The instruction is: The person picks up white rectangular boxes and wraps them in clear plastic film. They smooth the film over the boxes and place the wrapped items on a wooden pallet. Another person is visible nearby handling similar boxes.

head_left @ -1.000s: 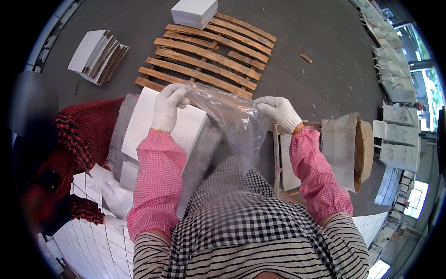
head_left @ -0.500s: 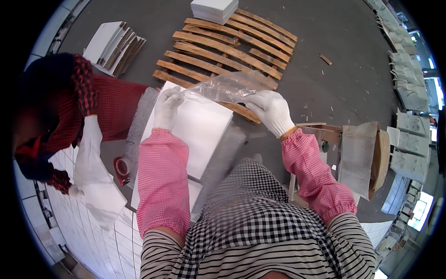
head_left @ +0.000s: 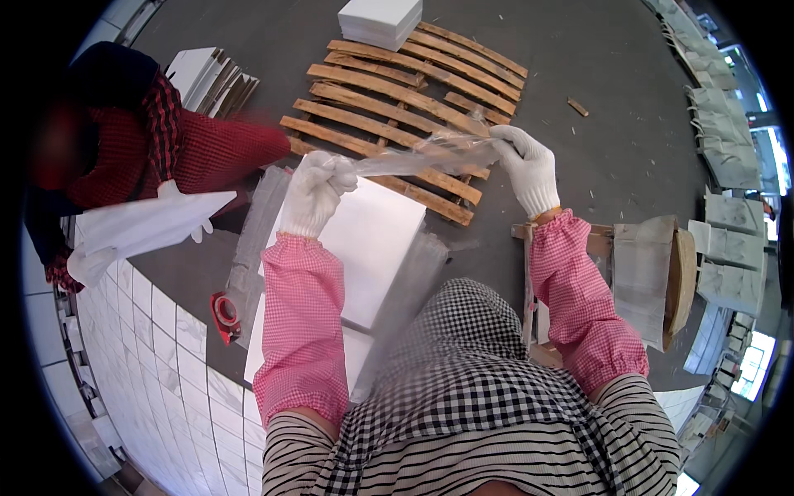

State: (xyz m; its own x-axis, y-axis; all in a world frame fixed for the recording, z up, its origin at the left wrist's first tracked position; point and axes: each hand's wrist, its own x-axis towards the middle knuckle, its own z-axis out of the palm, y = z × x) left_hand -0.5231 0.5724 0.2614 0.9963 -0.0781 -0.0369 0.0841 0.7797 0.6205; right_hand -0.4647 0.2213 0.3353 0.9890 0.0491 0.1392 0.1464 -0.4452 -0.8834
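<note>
The grey floor spread beneath everything; on it lay a slatted wooden pallet, running away from the person at a slant; at the left a co-worker in red and dark clothing, with white gloves, held a white sheet; in front of the person, toward the left, lay a flat white panel, with crumpled clear wrapping along its right side; at the right stood a cardboard piece with a brown curved edge; a white stack sat on the pallet's far end; clear plastic film stretched, twisted and narrow, between the person's two hands, above the pallet's near part; the white-gloved left hand was curled closed around its left end, over the panel's far corner, though whether it touched the panel I could not tell; the right hand, also gloved, pinched the other end between bent fingers and thumb; a red tape dispenser lay left of the panel; a small wood scrap lay right of the pallet.
</note>
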